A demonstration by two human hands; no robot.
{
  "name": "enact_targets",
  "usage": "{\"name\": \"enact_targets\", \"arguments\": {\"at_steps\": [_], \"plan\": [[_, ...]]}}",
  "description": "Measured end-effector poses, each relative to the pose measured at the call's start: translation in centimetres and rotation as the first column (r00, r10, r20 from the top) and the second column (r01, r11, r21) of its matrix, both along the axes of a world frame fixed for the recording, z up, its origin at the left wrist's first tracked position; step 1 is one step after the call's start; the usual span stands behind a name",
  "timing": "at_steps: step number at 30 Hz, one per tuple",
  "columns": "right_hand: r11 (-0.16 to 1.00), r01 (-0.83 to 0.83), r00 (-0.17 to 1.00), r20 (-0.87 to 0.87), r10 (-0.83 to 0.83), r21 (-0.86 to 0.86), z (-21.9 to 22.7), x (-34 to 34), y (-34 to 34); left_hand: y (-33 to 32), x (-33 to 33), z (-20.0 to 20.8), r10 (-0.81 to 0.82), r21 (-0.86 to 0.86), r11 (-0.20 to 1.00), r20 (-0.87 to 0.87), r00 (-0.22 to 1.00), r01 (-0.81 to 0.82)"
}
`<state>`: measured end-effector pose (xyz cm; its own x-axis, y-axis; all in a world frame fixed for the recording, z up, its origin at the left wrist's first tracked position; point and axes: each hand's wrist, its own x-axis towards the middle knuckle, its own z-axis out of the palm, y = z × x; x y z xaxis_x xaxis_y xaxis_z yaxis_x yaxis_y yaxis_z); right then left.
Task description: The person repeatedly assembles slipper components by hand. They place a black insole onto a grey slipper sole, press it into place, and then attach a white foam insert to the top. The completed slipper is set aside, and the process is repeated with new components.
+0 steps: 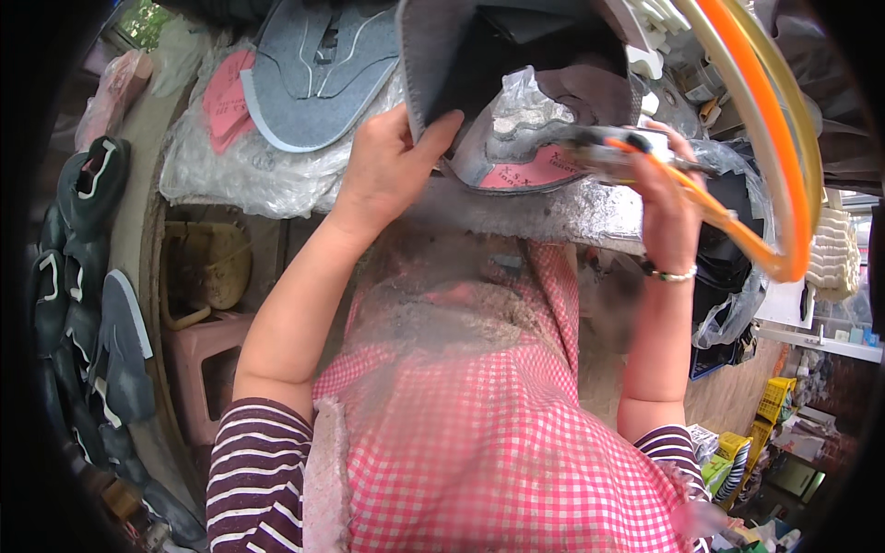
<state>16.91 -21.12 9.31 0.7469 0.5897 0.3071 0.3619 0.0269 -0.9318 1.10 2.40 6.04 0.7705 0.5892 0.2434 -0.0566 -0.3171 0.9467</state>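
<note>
My left hand (392,170) grips the edge of a dark grey shoe upper (429,88), thumb on its inner side and fingers behind. The upper is held up at the top middle, its black inside spread toward me. In my right hand (670,203) is a spray gun (604,158), its nozzle pointing left toward the upper's lower part. The fingers around its handle are partly blurred. An orange air hose (737,230) runs from the gun and loops up at the right. Below the upper lies pink printed sheeting (544,170).
Flat grey shoe uppers (318,78) lie on clear plastic (277,180) at the left of the bench. Several dark uppers (83,240) line a ledge at the far left. A pink stool (198,359) stands below. Yellow crates (776,398) are at the lower right.
</note>
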Motion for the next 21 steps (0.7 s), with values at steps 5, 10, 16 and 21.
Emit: {"name": "enact_targets", "arguments": {"at_steps": [5,10,16,21], "plan": [[0.914,0.236,0.876,-0.479,-0.054,0.328,-1.9,6.8,-5.6,0.6,-0.1,1.8,0.181,0.122,0.974,0.069,0.981,-0.189],[0.919,0.354,0.74,-0.653,-0.163,0.172,-6.8,11.4,-6.4,0.1,0.8,0.6,-0.137,0.336,0.94,0.526,0.839,-0.057],[0.881,0.437,0.708,-0.673,-0.213,0.181,-7.6,9.6,-7.7,-0.7,-2.2,-7.1,-0.3,0.839,0.534,0.072,0.951,0.105],[0.967,0.253,0.637,-0.758,-0.136,0.039,-1.1,2.1,-7.6,-1.5,-5.7,-6.4,-0.332,0.838,0.354,-0.301,0.894,0.414]]}}
